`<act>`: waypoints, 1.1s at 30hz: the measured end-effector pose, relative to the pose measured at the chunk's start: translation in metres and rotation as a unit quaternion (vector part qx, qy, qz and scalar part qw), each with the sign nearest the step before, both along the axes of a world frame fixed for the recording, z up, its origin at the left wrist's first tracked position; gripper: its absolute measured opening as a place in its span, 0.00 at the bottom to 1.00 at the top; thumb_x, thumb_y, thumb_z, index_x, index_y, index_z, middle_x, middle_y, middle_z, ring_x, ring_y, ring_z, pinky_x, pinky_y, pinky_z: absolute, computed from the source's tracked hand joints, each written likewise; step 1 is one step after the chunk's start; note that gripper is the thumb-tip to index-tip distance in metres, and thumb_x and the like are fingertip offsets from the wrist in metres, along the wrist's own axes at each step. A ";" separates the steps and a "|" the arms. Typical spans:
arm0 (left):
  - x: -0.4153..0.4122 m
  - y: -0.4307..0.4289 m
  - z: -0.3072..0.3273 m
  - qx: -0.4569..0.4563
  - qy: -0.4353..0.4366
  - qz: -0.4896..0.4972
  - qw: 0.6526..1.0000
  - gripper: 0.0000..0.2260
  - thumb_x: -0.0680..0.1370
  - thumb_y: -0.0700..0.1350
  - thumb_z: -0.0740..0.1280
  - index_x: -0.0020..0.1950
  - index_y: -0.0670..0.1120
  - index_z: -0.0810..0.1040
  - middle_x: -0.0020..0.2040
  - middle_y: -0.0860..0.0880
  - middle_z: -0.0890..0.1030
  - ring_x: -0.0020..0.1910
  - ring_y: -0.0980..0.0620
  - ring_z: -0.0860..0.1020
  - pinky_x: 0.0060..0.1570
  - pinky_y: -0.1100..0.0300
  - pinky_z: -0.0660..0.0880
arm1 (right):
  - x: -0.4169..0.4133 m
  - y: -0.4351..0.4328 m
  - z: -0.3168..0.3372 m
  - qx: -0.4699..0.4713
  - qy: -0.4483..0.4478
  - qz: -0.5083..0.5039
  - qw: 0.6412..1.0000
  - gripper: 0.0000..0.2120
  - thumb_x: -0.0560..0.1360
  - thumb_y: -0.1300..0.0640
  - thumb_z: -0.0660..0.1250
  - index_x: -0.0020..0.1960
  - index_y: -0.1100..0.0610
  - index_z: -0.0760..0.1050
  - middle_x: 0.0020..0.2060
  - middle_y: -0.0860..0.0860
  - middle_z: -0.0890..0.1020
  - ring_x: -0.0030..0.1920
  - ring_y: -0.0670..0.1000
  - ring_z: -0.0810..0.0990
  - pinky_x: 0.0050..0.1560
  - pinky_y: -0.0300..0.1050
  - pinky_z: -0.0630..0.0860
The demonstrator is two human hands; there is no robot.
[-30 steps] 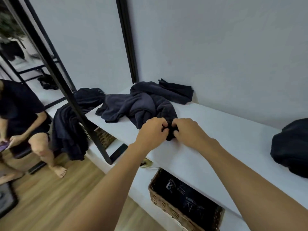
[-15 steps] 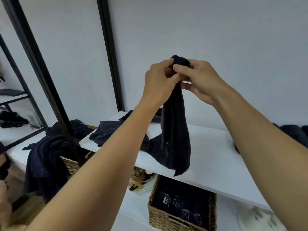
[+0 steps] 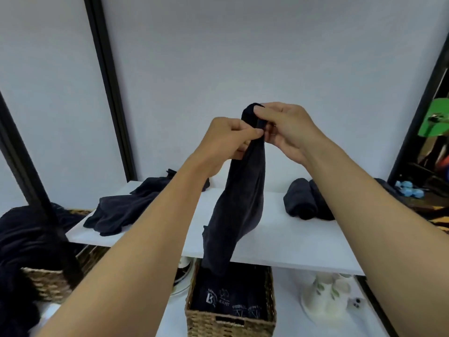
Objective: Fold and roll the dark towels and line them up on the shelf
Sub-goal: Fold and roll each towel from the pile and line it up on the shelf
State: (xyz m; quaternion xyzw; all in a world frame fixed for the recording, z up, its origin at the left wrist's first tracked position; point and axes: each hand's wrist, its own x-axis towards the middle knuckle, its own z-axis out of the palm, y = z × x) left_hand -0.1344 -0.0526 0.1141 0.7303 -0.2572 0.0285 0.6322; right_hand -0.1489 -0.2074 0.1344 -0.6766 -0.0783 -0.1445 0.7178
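Both hands lift one dark towel [image 3: 239, 203] by its top end above the white shelf [image 3: 286, 242].

The left hand [image 3: 226, 142] pinches the cloth between thumb and curled fingers [image 3: 251, 133]. The right hand [image 3: 288, 128] grips the bunched top just above it, its fingers [image 3: 263, 112] curled over the fabric. The towel hangs straight down in front of the shelf, and its lower corner reaches over the wicker basket [image 3: 230, 322] on the level below, which holds folded dark cloth with pale lettering. On the shelf, a heap of loose dark towels [image 3: 124, 211] lies to the left and two rolled towels [image 3: 302, 200] sit side by side to the right. A white vase [image 3: 325, 296] stands beside the basket.
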 end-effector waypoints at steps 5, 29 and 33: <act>0.001 -0.016 0.002 0.010 -0.019 0.030 0.999 0.05 0.78 0.40 0.64 0.47 0.41 0.78 0.42 0.43 0.83 0.38 0.49 0.82 0.39 0.57 0.81 | -0.002 -0.019 -0.002 -0.032 0.005 0.016 0.999 0.09 0.74 0.59 0.73 0.53 0.60 0.82 0.34 0.49 0.82 0.32 0.45 0.76 0.39 0.39 0.77; 0.014 -0.030 0.020 0.273 -0.233 0.190 0.914 0.10 0.71 0.33 0.67 0.43 0.47 0.84 0.38 0.49 0.81 0.39 0.48 0.79 0.38 0.59 0.74 | -0.004 -0.029 -0.003 -0.480 -0.139 -0.046 0.865 0.25 0.69 0.52 0.76 0.65 0.45 0.74 0.56 0.43 0.78 0.52 0.43 0.77 0.51 0.36 0.72; 0.019 0.001 0.008 0.364 -0.188 0.219 0.885 0.03 0.71 0.38 0.73 0.37 0.42 0.80 0.36 0.46 0.79 0.40 0.45 0.79 0.36 0.60 0.71 | 0.003 -0.041 0.010 -0.476 -0.149 -0.171 0.850 0.05 0.76 0.59 0.68 0.49 0.52 0.82 0.43 0.48 0.84 0.38 0.44 0.81 0.46 0.39 0.76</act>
